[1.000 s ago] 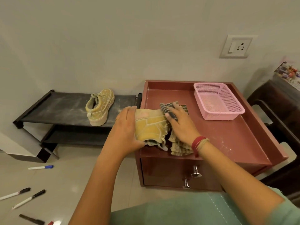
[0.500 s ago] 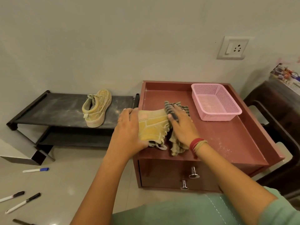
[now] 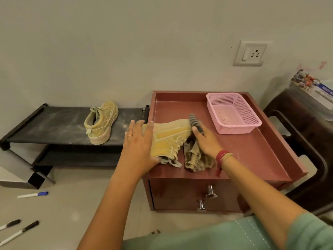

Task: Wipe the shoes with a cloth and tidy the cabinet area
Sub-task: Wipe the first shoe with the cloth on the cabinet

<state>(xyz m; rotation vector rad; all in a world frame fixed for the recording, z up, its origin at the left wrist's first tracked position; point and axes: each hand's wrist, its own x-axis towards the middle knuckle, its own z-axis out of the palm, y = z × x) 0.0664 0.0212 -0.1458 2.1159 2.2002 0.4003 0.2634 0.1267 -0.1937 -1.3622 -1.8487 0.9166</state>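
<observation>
Plain pale wall (image 3: pixel 126 42) with a switch socket (image 3: pixel 250 53), glossy beige tiled floor (image 3: pixel 72 210), low black rack (image 3: pixel 54 123), dark wooden chair (image 3: pixel 306 141) at right, soft even light

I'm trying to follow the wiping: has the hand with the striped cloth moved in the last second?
Yes. The right hand has slid the cloth rightward along the shoe, closer to the pink basket on the cabinet.

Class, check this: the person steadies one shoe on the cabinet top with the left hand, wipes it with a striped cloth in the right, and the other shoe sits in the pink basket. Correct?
Not quite. The other shoe sits on the black rack, not in the pink basket, as the head view shows. The rest stands.
</observation>
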